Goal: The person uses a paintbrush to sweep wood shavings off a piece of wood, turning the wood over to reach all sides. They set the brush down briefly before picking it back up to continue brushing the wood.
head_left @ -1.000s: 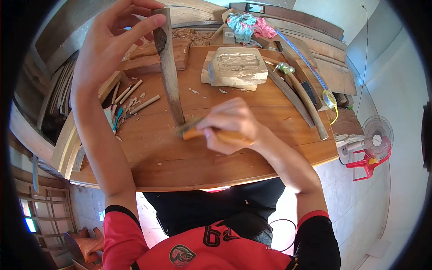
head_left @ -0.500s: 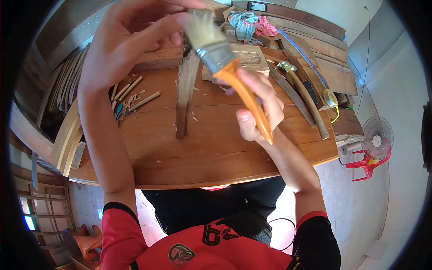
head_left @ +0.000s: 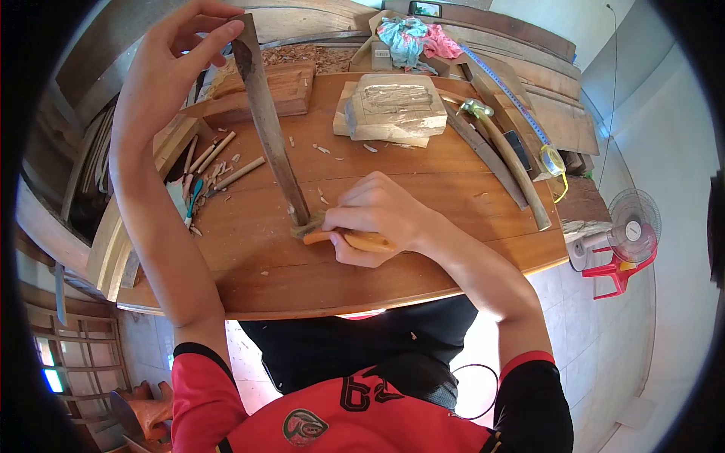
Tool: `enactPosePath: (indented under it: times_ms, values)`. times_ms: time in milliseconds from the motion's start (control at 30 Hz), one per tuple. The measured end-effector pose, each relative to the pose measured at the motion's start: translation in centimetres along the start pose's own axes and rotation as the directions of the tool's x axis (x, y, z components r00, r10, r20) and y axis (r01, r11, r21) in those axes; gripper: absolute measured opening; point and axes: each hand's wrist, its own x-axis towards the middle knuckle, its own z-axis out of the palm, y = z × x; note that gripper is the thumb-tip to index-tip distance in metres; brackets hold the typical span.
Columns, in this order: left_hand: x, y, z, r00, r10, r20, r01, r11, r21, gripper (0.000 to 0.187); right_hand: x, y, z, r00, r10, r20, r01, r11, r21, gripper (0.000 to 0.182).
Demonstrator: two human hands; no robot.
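Observation:
My left hand (head_left: 200,41) grips the top end of a long, dark strip of wood (head_left: 268,121) between thumb and fingers. The strip stands on the wooden table (head_left: 242,283), leaning slightly. At its lower end, my right hand (head_left: 370,219) is wrapped round the orange handle of a brush (head_left: 366,241). The bristles are at the foot of the strip, partly hidden by my fingers. Beyond my right hand sits a pale wood block (head_left: 396,106) with a carved top. A reddish wood block (head_left: 283,90) lies behind the strip.
Thin handled tools (head_left: 242,173) and shavings lie at the left. On the right are a hammer (head_left: 506,151), a dark curved piece (head_left: 487,155) and a tape measure (head_left: 552,161). Cloths (head_left: 408,41) sit in a box at the back. A fan (head_left: 633,232) stands on a red stool.
My right hand has moved the brush down and left from the strip's top to its foot. My left hand has shifted left and slightly up, tilting the strip's top leftward.

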Motion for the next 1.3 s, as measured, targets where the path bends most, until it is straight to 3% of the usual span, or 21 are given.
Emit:
enactPosePath:
  times_ms: [100, 200, 233, 333, 367, 467, 533, 600, 833, 933, 967, 1100, 1300]
  values:
    - [-0.4, 0.7, 0.4, 0.997, 0.066, -0.036, -0.068, 0.996, -0.051, 0.026, 0.3, 0.6, 0.8, 0.914, -0.059, -0.403, 0.083, 0.996, 0.043, 0.005]
    - [-0.8, 1.1, 0.3, 0.986, 0.164, 0.012, -0.161, 0.981, -0.111, 0.026, 1.3, 0.4, -0.2, 0.750, -0.036, -0.661, 0.052, 0.999, 0.005, 0.015]
    - [-0.9, 1.2, 0.2, 0.985, 0.170, 0.028, -0.166, 0.979, -0.115, 0.025, 1.0, 0.6, -1.1, 0.756, -0.114, -0.645, 0.093, 0.993, -0.066, 0.033]
    - [-1.0, 1.5, 0.2, 0.979, 0.195, 0.061, -0.185, 0.973, -0.142, 0.025, 0.7, 0.4, -2.5, 0.747, -0.226, -0.626, 0.106, 0.969, -0.223, 0.062]
    - [-1.0, 1.6, 0.2, 0.977, 0.205, 0.061, -0.193, 0.968, -0.159, 0.025, -0.4, 0.6, -3.0, 0.805, -0.220, -0.552, 0.085, 0.962, -0.259, 0.071]
    - [-1.2, 1.7, 0.1, 0.971, 0.229, 0.076, -0.210, 0.957, -0.199, 0.024, -0.9, -0.3, -3.7, 0.790, -0.172, -0.588, 0.008, 0.963, -0.270, 0.067]
    - [-1.5, 2.0, 0.0, 0.967, 0.238, 0.087, -0.213, 0.950, -0.229, 0.024, -0.2, 0.0, -3.5, 0.714, -0.231, -0.661, 0.032, 0.954, -0.298, 0.052]
    - [-1.8, 2.5, 0.1, 0.964, 0.246, 0.097, -0.212, 0.938, -0.273, 0.024, 0.4, 0.4, -3.4, 0.665, -0.295, -0.686, 0.027, 0.927, -0.373, 0.050]
    - [-1.6, 3.0, 0.0, 0.989, 0.138, 0.047, -0.128, 0.975, -0.183, 0.027, 0.6, -0.7, -3.0, 0.765, -0.241, -0.597, 0.077, 0.955, -0.287, 0.029]
    - [-1.4, 2.5, -0.2, 0.991, 0.131, 0.039, -0.124, 0.983, -0.135, 0.027, 0.1, -0.4, -2.3, 0.856, -0.207, -0.473, 0.128, 0.973, -0.194, 0.019]
    - [-1.3, 2.2, -0.2, 0.990, 0.134, 0.036, -0.129, 0.984, -0.121, 0.027, 0.7, -0.4, -1.6, 0.840, -0.225, -0.494, 0.174, 0.974, -0.148, 0.013]
    - [-1.0, 1.5, 0.1, 0.990, 0.138, 0.024, -0.135, 0.986, -0.100, 0.028, 0.4, -0.9, -0.4, 0.929, -0.107, -0.354, 0.140, 0.988, 0.069, 0.012]
    - [-1.0, 1.4, -0.2, 0.992, 0.125, 0.024, -0.123, 0.990, -0.067, 0.027, 0.5, -0.4, -0.9, 0.817, -0.114, -0.565, 0.124, 0.992, -0.020, 0.016]
